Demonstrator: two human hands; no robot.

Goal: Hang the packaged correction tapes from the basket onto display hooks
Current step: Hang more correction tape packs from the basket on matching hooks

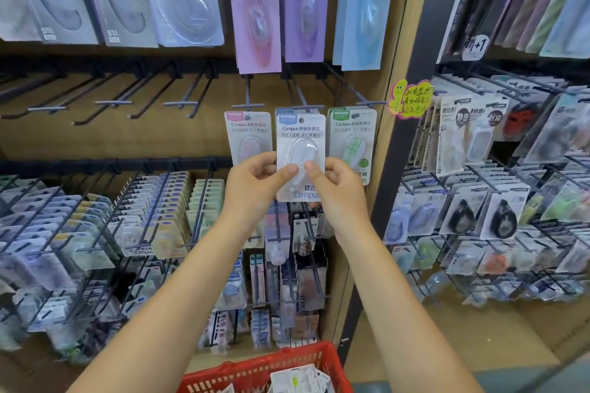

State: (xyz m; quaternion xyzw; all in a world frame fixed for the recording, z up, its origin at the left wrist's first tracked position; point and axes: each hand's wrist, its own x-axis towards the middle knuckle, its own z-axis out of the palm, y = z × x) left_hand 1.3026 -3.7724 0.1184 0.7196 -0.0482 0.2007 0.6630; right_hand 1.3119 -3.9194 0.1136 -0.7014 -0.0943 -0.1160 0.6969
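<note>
Both hands, left hand [255, 179] and right hand [335, 182], pinch a light, stiff blue-topped clear-blister correction tape card [300, 156] by its lower edges, directly above the red plastic basket [255, 367].

Wooden display wall [204, 140] with black hook rails [111, 166].

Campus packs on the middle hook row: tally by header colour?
Pink pack: 1
Blue pack, held by left hand and right hand: 1 in front; more behind, uncountable
Green pack: 1
Total fronts: 3
</note>
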